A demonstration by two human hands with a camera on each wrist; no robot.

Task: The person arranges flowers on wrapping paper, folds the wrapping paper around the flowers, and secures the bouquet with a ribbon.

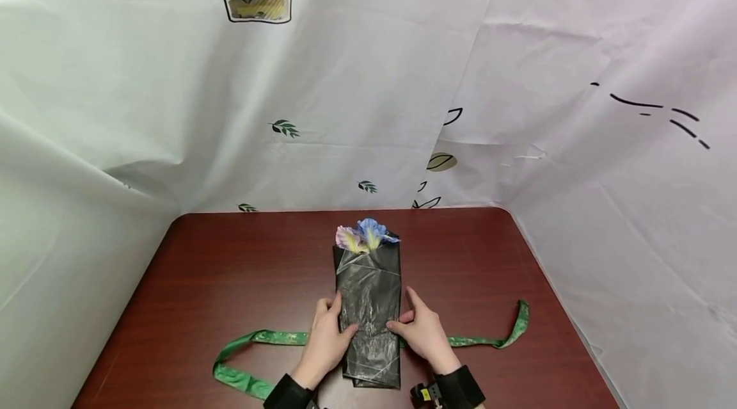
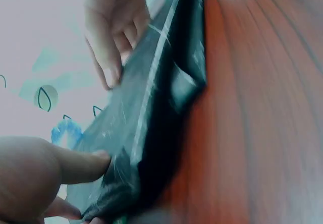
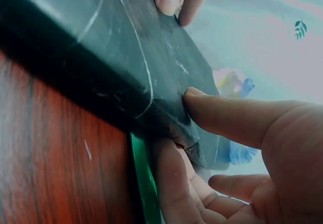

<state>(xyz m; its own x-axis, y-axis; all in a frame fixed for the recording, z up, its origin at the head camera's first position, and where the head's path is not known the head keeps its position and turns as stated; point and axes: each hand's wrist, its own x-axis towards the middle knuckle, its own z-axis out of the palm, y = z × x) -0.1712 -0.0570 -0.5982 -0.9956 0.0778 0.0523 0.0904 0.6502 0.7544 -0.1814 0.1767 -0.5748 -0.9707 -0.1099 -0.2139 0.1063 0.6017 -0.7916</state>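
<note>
A flat bouquet wrapped in crinkled black paper [image 1: 371, 306] lies upright in the head view. Out of its top peek a pink-and-yellow flower [image 1: 349, 239] and a blue flower [image 1: 373, 231]. My left hand [image 1: 327, 344] grips the wrap's left edge, thumb on the front. On the opposite edge my right hand [image 1: 425, 333] pinches the paper, thumb on top; the right wrist view shows its other fingers [image 3: 174, 178] tucked at the underside. A green ribbon [image 1: 282, 337] passes beneath the bouquet and comes out on both sides.
The reddish-brown wooden table [image 1: 242, 268] has rounded far corners. White fabric [image 1: 368, 76] with printed leaves hangs behind and on both sides. One ribbon end [image 1: 521, 319] curls up at the right; the left part bends back toward the near edge.
</note>
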